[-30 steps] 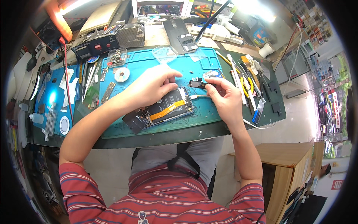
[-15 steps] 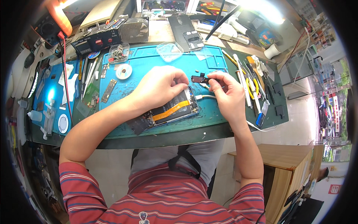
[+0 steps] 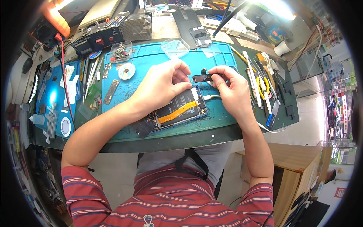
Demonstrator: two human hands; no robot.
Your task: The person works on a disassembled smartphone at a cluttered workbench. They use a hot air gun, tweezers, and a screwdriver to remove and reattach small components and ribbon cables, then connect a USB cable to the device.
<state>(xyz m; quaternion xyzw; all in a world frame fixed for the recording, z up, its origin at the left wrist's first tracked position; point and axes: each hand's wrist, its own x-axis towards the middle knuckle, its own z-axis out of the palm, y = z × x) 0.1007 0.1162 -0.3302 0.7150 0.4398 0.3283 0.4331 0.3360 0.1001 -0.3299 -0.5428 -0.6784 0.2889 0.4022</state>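
An opened phone [image 3: 178, 112] lies on the blue work mat, its dark battery [image 3: 169, 110] exposed with an orange flex cable [image 3: 182, 112] across it. My left hand [image 3: 165, 81] hovers at the phone's upper edge, fingers loosely bent and the index fingertip apart from the thumb. The thumb is close to the phone's top edge; whether it touches cannot be told. Just right of it, my right hand [image 3: 231, 84] pinches a small black phone part [image 3: 202, 78] between thumb and fingers, above the mat. A white cable [image 3: 212, 97] runs from near the phone's right edge beneath my right hand.
Behind the phone sit a clear plastic tray [image 3: 175, 48], a solder spool [image 3: 126, 71] and a box of small parts [image 3: 121, 52]. A circuit board [image 3: 111, 92] lies left. Yellow-handled pliers [image 3: 261, 87] and other tools lie right. A black power unit [image 3: 99, 41] stands at the back left.
My left index finger has lifted away from the thumb. The black part in my right hand has turned slightly. The whole view has shifted a little.
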